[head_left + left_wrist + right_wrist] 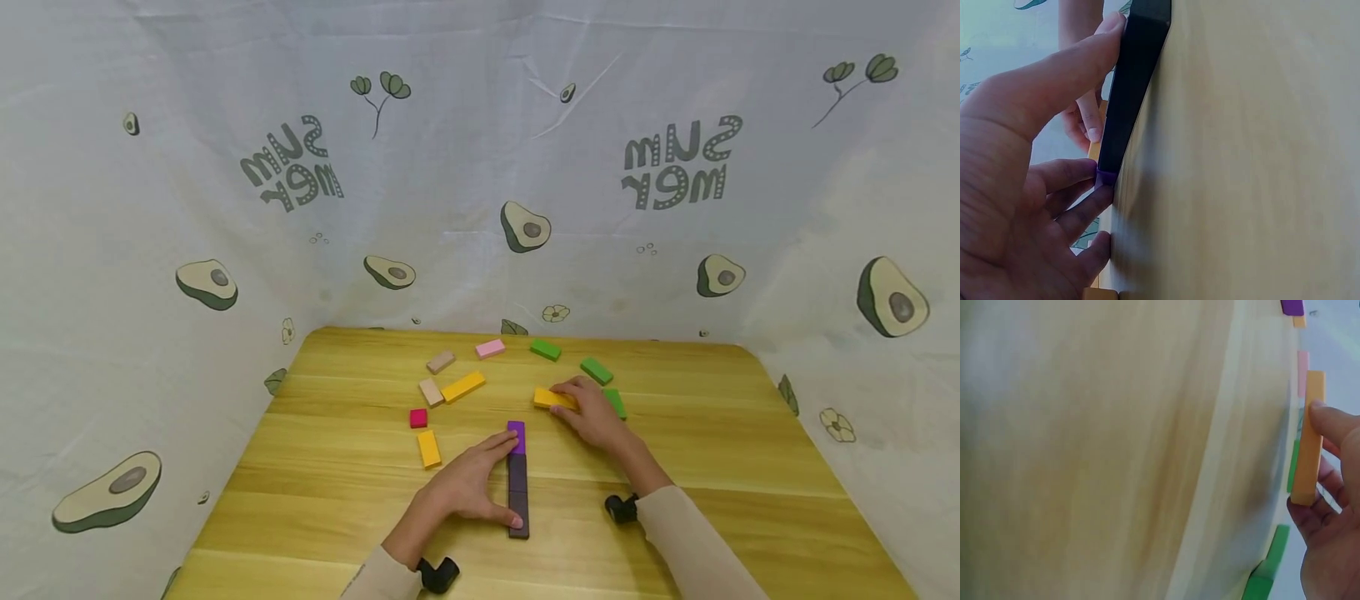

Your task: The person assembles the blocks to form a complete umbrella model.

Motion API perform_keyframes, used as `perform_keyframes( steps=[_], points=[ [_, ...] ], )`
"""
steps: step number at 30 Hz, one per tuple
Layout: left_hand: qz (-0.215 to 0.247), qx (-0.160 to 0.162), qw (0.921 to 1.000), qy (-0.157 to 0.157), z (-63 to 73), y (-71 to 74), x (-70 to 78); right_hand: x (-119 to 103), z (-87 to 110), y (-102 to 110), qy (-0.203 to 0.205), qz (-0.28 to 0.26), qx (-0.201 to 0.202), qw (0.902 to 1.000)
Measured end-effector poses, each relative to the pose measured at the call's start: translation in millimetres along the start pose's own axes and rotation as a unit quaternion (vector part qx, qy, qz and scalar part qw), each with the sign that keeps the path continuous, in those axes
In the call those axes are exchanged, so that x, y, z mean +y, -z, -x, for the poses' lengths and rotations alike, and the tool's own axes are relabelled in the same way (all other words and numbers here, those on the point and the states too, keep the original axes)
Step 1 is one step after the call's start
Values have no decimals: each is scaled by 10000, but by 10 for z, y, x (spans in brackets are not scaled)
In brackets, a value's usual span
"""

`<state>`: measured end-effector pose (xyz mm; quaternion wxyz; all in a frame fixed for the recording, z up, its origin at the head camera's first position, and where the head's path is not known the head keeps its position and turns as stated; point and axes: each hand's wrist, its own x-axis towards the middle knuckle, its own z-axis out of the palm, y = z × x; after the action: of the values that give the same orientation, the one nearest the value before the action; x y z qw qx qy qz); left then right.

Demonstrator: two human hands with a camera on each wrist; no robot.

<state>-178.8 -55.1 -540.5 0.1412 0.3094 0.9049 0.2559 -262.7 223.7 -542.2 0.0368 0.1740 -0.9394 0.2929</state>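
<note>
A purple block [516,427] and two black blocks [517,473] stand end to end in a straight row on the table. My left hand [467,482] reaches along this row, its fairly straight fingers touching the purple block and its thumb on the nearest black one. Farther right, my right hand [597,418] pinches an orange block [1308,456] between thumb and fingers. Whether that block touches the table, I cannot tell. Just past the right hand lies a green block [616,405], partly hidden by it.
More green blocks [545,349], a pink block [491,348], tan blocks [431,392], orange blocks [463,387] and a red block [418,418] lie in an arc on the wooden table [315,500]. A white printed cloth [450,167] hangs behind and along both sides.
</note>
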Motion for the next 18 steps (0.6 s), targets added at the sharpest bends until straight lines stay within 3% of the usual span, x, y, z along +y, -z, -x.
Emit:
perform_keyframes(
  steps=[12,18],
  points=[
    [-77,-38,10000,8,-23,5,1,-171,1,-125,212,-99,-482,9986],
    [-131,-46,9999,0,-19,-4,-7,-196,10,-169,462,-142,-510,9975]
  ],
)
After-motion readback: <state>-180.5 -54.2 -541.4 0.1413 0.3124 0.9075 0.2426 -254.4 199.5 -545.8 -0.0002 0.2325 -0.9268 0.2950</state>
